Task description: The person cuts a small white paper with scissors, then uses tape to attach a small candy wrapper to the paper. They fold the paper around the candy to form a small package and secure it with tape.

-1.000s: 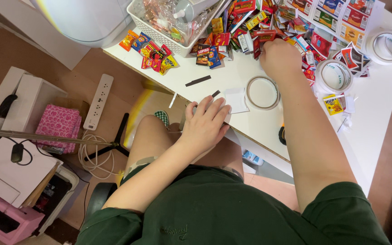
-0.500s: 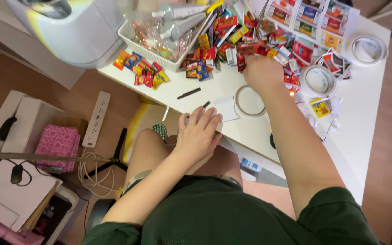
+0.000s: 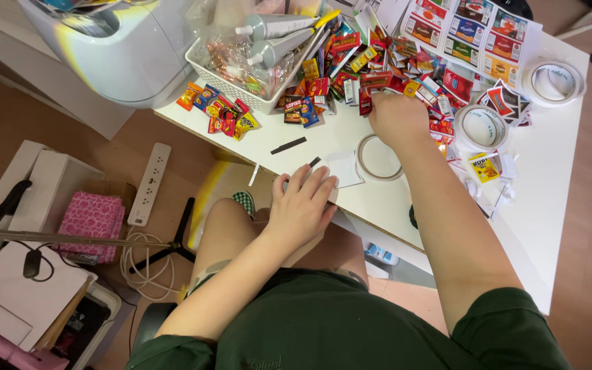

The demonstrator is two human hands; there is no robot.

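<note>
My left hand (image 3: 303,205) lies flat on the front edge of the white table (image 3: 549,205), fingers apart, with the fingertips on a small white paper piece (image 3: 344,168). My right hand (image 3: 399,118) reaches into a heap of small colourful packets (image 3: 371,68), fingers curled down among them; what it grips is hidden. A thin clear tape ring (image 3: 378,157) lies just below that hand. Two short black strips (image 3: 288,145) lie to the left of the paper.
A white basket (image 3: 238,82) with tubes and wrapped bits stands at the back left. Two white tape rolls (image 3: 481,127) (image 3: 553,82) and printed label sheets (image 3: 477,31) lie at the right. On the floor are a power strip (image 3: 149,183), cables and a pink cloth (image 3: 90,219).
Both hands stay where they were, the left at the table edge and the right in the packet heap. Only the view has shifted a little.
</note>
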